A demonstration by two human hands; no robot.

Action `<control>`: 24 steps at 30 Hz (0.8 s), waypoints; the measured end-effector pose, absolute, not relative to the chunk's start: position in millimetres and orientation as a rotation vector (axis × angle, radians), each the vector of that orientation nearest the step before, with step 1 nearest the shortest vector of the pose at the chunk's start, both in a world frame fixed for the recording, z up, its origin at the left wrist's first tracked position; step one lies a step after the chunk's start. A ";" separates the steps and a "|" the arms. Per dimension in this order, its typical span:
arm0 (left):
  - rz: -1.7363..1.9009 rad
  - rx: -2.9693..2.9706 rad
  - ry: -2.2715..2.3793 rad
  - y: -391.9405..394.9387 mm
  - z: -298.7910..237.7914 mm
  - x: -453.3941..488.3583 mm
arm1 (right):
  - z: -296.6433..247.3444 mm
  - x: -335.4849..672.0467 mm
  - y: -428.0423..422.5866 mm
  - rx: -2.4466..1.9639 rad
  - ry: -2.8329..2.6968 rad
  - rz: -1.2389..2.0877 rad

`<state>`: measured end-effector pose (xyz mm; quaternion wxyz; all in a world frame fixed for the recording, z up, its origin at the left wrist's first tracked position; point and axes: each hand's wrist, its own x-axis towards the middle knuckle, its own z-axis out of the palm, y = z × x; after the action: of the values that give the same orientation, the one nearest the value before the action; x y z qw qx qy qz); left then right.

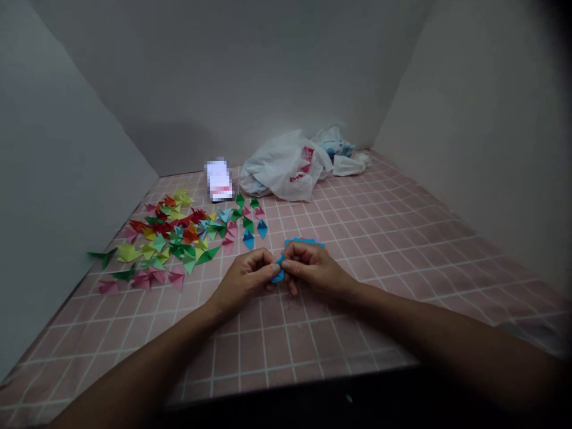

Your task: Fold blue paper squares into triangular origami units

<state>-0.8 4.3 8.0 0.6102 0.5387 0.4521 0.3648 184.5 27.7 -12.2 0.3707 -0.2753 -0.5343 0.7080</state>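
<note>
Between my two hands is a small piece of folded blue paper (277,276), partly covered by the fingers. My left hand (250,271) pinches its left side between thumb and forefinger. From the other side my right hand (313,266) grips it, thumb and fingers pressed together. Just behind the right hand lies a stack of coloured paper (306,242) with a blue sheet on top, mostly hidden. Two folded blue paper pieces (262,227) rest on the table beyond the left hand, near folded green pieces (248,224) and pink ones.
A spread of folded paper pieces (179,250) in many colours covers the table's left side. A lit phone (219,180) stands at the back, beside a white plastic bag (286,167) and a blue-and-white bundle (337,148). Walls enclose the pink checked tablecloth (402,250) on three sides.
</note>
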 end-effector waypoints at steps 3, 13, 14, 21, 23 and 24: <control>0.851 1.227 1.025 3.6 7.9 -1.0 | -10.6 185.3 27.8 -0.639 -1.373 1.836; 0.829 1.218 0.941 3.2 9.1 -0.4 | -10.2 187.0 26.0 -0.665 -1.370 1.825; 0.825 1.227 0.943 3.0 9.7 -0.1 | -9.7 187.2 25.7 -0.688 -1.385 1.804; 0.824 1.190 0.968 3.2 9.7 0.8 | -10.9 189.1 27.6 -0.625 -1.384 1.854; 0.823 1.136 0.964 3.6 8.0 0.4 | -12.0 189.3 28.6 -0.594 -1.377 1.877; 0.820 1.119 0.959 3.8 7.3 0.1 | -12.5 189.3 28.9 -0.587 -1.372 1.885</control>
<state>0.1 3.8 7.3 0.6649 0.4957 0.4245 0.3633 189.3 28.9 -12.5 0.3604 -0.2278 -0.5323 0.7313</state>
